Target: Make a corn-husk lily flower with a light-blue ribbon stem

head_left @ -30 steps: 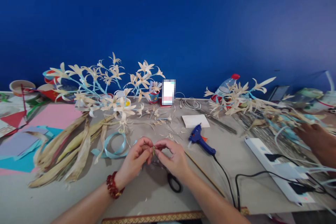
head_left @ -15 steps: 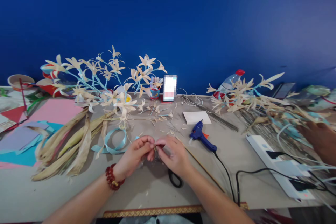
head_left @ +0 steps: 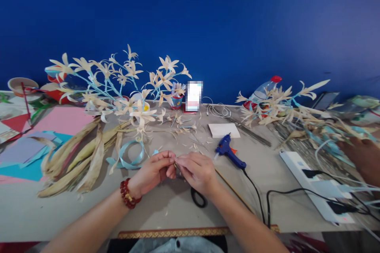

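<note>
My left hand (head_left: 158, 167), with a red bead bracelet (head_left: 130, 193) at the wrist, pinches thumb to index finger over the middle of the table. Against its fingertips, my right hand (head_left: 197, 172) is pinched too. What lies between them is a tiny piece, too small and covered to name. A black loop handle (head_left: 198, 197), perhaps of scissors, shows below my right hand. A thin brown stick (head_left: 233, 189) lies along my right forearm. Left of my left hand is a coiled light-blue ribbon (head_left: 132, 154); right of my right hand, a blue glue gun (head_left: 228, 151).
Husk flowers on blue stems stand at the back left (head_left: 108, 83) and back right (head_left: 273, 101). Dried corn husks (head_left: 92, 162) and coloured paper (head_left: 65, 120) lie left. A power strip (head_left: 308, 189) with cables lies right, near another person's hand (head_left: 360, 156). A phone (head_left: 193, 95) stands at the wall.
The fingers of my right hand have closed in more over the small piece, fingertips still meeting those of my left hand. The view has shifted slightly.
</note>
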`<state>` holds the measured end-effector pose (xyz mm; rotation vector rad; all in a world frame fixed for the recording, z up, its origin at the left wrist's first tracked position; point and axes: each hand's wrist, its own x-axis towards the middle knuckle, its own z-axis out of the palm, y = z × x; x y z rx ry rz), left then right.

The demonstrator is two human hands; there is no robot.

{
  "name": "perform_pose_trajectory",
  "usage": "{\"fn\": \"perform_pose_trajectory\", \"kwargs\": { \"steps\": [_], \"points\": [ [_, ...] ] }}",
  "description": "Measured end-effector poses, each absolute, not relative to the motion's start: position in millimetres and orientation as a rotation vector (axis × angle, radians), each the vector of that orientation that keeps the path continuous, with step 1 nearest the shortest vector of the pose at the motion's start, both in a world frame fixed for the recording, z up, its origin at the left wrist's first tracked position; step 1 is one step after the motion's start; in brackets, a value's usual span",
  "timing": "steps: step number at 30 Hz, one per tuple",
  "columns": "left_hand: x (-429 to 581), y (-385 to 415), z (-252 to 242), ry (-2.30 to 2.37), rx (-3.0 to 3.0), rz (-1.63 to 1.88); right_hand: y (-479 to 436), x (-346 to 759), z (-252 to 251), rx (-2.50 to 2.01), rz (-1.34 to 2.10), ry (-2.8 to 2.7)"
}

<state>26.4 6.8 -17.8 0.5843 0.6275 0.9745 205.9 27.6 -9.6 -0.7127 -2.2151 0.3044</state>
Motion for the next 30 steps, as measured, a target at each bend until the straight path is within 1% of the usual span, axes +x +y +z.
{"fn": "perform_pose_trajectory", "kwargs": {
  "steps": [3,8,26,30],
  "points": [
    [26.4,6.6,-17.2,0.622,0.572,0.973,26.8,205.7,-10.9,-0.717,0.272,-2.228],
    [25.9,6.9,-18.2,0.646,0.582,0.983,27.1,205.0,-13.3,-0.802,0.319,-2.238],
    [25.4,7.7,-16.3,0.688,0.636,0.946,26.4,204.6,-10.7,-0.767,0.212,-2.342],
    [25.5,7.3,-17.2,0.709,0.651,0.947,28.3,206.1,-9.8,-0.879,0.321,-2.325]
  ]
}}
